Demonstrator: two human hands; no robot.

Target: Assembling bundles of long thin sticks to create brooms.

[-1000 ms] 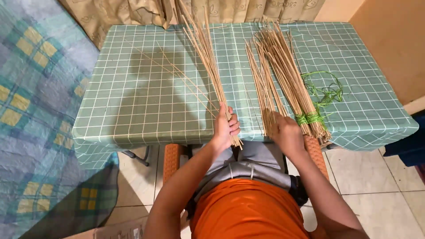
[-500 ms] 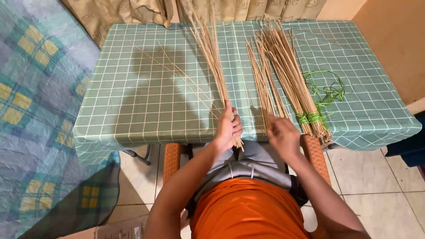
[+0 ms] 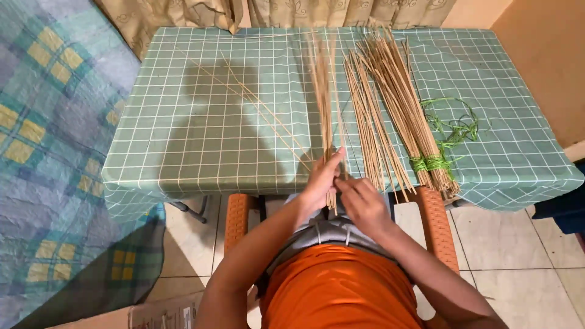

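Left hand [image 3: 318,183] at near edge of surface [image 3: 183,134], fingers wrapped around lower end of thin stick bundle [image 3: 324,103]. Bundle runs from near edge toward far edge, middle of surface. Right hand [image 3: 361,200] just beside left, fingers pinching bundle's base. Loose sticks [image 3: 368,122] right of bundle; tied bundle [image 3: 408,116] with green band beyond them. Green string [image 3: 454,125] near right edge.

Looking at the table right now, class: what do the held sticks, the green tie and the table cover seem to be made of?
Held sticks: likely dried plant midribs, matte tan, thin and stiff.
Green tie: probably plastic twine, bright, slightly shiny.
Table cover: probably vinyl or woven cloth, green with white grid; unclear.
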